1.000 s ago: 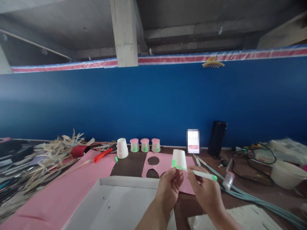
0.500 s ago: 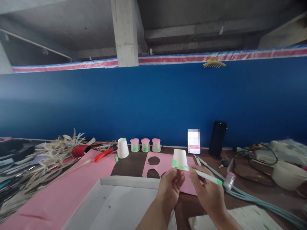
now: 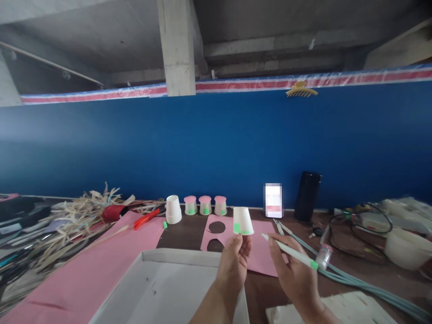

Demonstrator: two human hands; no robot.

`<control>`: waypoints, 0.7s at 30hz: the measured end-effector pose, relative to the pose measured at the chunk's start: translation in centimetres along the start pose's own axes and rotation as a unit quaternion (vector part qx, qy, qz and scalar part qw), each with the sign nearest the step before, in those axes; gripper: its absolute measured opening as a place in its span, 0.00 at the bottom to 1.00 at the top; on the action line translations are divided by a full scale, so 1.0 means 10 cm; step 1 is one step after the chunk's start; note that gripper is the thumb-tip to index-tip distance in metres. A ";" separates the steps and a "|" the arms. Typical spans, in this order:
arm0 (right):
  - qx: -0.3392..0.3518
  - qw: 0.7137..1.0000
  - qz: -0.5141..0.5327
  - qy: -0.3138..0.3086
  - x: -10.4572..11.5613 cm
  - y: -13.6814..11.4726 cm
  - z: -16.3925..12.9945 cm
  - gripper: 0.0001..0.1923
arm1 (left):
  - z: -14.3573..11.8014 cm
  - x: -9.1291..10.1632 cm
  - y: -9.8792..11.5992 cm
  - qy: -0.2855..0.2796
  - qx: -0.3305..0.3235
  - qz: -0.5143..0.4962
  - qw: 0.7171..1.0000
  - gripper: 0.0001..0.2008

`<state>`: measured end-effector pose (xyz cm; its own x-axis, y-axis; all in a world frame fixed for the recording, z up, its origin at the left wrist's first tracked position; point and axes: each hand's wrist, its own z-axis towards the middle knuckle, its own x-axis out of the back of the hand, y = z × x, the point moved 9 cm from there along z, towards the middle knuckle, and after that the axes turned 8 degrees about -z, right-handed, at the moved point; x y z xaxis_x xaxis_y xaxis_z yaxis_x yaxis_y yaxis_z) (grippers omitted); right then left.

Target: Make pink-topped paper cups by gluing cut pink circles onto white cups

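My left hand (image 3: 234,263) pinches the rim of an upturned white paper cup (image 3: 242,221) with green marks near its rim, held above the table. My right hand (image 3: 293,270) grips a white marker with a green end (image 3: 290,252), its tip pointing left and a short way off the cup. Under both hands lies a pink sheet with round holes cut out (image 3: 232,240).
A plain white cup (image 3: 173,209) and three pink-topped cups (image 3: 205,204) stand at the blue wall. A white shallow box (image 3: 162,288) lies near me, red scissors (image 3: 146,218) and straw (image 3: 81,216) at left, a black cylinder (image 3: 307,195), cables (image 3: 357,225) and a bowl (image 3: 403,245) at right.
My left hand has shifted the cup a little left and away from the marker. The marker tip, earlier at the cup's rim, now stands apart from it.
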<state>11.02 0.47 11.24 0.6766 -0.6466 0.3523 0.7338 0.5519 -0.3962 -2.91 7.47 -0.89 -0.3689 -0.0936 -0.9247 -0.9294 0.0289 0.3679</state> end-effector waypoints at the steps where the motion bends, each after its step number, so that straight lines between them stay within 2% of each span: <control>1: 0.001 1.000 0.002 -0.003 -0.01 0.00 0.00 0.07 | 0.01 0.00 0.01 0.000 -0.002 -0.001 1.000 0.07; 9: 0.016 1.000 0.010 -0.006 -0.01 -0.08 0.01 0.06 | 0.00 -0.07 0.04 -0.021 -0.002 0.021 1.000 0.07; 21: 0.009 1.000 0.025 -0.013 -0.02 -0.10 0.02 0.06 | 0.00 -0.07 0.03 -0.025 -0.005 0.040 0.999 0.08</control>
<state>10.18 0.20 11.71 0.7135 -0.6041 0.3550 0.7000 0.5931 -0.3977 -2.95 7.55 -0.17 -0.4420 -0.0409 -0.8961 -0.8970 0.0251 0.4413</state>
